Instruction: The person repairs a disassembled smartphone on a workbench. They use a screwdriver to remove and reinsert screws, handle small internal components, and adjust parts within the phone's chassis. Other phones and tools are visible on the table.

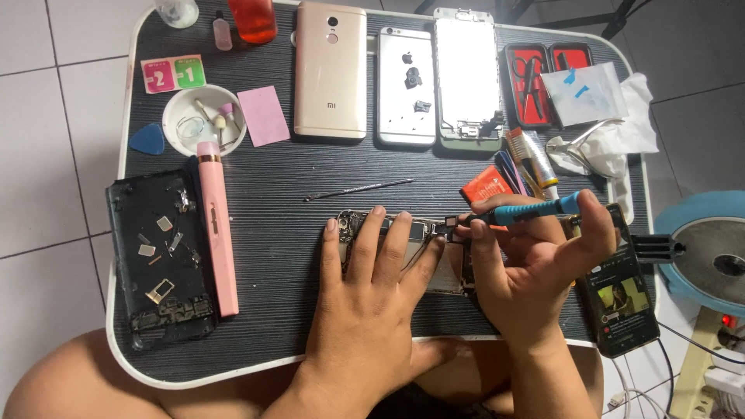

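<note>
Left hand (372, 268) is laid flat, fingers spread, on the opened phone (434, 256) near the desk's (279, 310) front edge; right hand (535, 260) is closed round a blue screwdriver (535, 208) just beside it.

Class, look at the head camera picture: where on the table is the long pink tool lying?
The pink tool lies lengthwise on the table's left side, between the black phone back cover and the left hand, just below the white bowl.

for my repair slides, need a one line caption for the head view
Left hand steadies an opened phone while right hand works a blue screwdriver.
</note>
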